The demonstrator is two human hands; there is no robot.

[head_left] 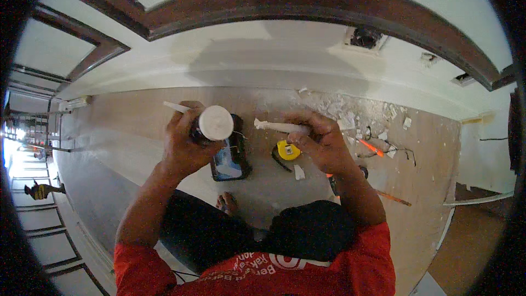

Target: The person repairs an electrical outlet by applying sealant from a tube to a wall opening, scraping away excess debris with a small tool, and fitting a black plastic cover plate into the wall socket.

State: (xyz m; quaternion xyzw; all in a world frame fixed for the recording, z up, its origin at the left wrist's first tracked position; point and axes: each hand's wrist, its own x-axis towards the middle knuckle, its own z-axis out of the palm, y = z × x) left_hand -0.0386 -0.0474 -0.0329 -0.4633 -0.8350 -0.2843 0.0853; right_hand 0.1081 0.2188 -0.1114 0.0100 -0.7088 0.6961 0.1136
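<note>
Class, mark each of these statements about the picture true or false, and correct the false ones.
1. The left hand holds a tube with a round white cap. True.
2. The right hand is empty. False: it holds a white nozzle-like piece.
3. A yellow tape measure lies on the floor. True.
4. The rubble lies by the left hand. False: it lies beyond the right hand, by the wall.

Single head view, looking steeply down, close over hands (pixel 257 142).
</note>
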